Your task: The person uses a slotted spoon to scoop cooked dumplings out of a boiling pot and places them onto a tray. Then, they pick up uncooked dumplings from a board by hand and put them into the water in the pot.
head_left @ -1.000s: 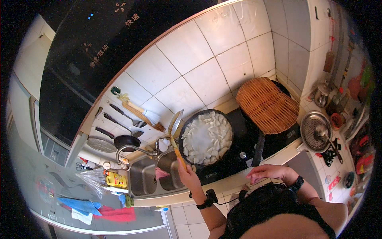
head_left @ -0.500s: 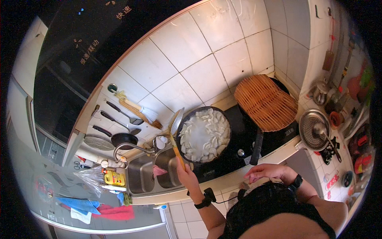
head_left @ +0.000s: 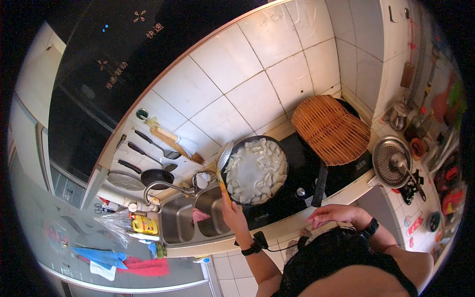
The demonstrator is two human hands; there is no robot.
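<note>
My left hand (head_left: 230, 213) grips the yellow handle of a metal skimmer (head_left: 225, 154), whose perforated head is at the left rim of a dark round pan (head_left: 281, 184). The pan is full of pale dumplings (head_left: 261, 153) in cloudy liquid and sits on a black cooktop (head_left: 299, 163). My right hand (head_left: 330, 216) is empty, fingers loosely bent and a little apart, near the cooktop's front edge, just below a black handle (head_left: 320, 185) that sticks out from under a woven wicker tray (head_left: 330, 127).
A double steel sink (head_left: 175, 222) with a tap and pink cloth is left, beside a yellow bottle (head_left: 143, 225). Utensils and a small black pan (head_left: 156, 178) hang on the tiled wall. A steel strainer with a ladle (head_left: 388, 163) stands right. A dark cabinet front (head_left: 114, 59) overhangs at top left.
The skimmer's head has moved a little right and down against the pan's rim, with my left hand still on its handle. My right hand has barely moved.
</note>
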